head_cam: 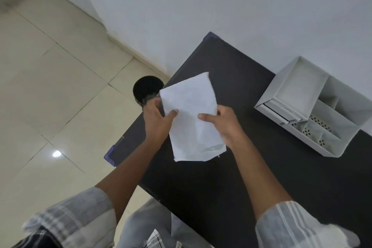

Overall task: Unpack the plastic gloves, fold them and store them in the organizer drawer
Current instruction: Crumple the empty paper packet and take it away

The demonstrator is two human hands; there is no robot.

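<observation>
Fingers (173,112) of your left hand (158,122) and right hand (223,125) pinch the white glove packet (191,115) by its two long edges, thumbs on its face, holding it up over the dark table (241,177). Judged from here, a lopsided pull could tear it unevenly and spill gloves toward the black bin (148,88) just beyond your left fingers; the white organizer drawer (314,106) stands well off beyond your right fingers, open and apparently empty

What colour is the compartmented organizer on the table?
White; the compartmented plastic organizer sits on the dark table, clearest in the head view.
</observation>
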